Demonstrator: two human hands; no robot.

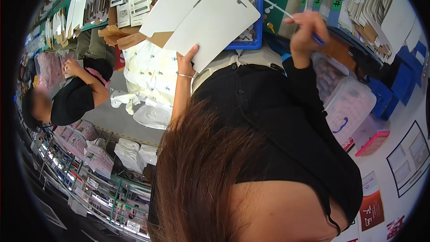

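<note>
My left hand [186,62] grips the near corner of a white folded cardboard blank [215,27], its thumb lying on the white face. The blank is flat and tilted, with a slot near its far right corner and brown board showing at one edge. It is held over a blue tray [244,45] containing small pale cut pieces. To the right, my right hand [308,33] is closed around a thin tool [275,6]. The tool's long pale shaft points toward the blank without touching it, and a blue part shows by my palm. Motion blurs this hand slightly.
Stacked printed cards [134,0] and brown cardboard lie left of the tray. Upright files [333,0] and a stack of folded cardboard [371,13] stand on the right. Clear plastic bins [351,101] sit beside my right arm. Another person [74,89] works at the left.
</note>
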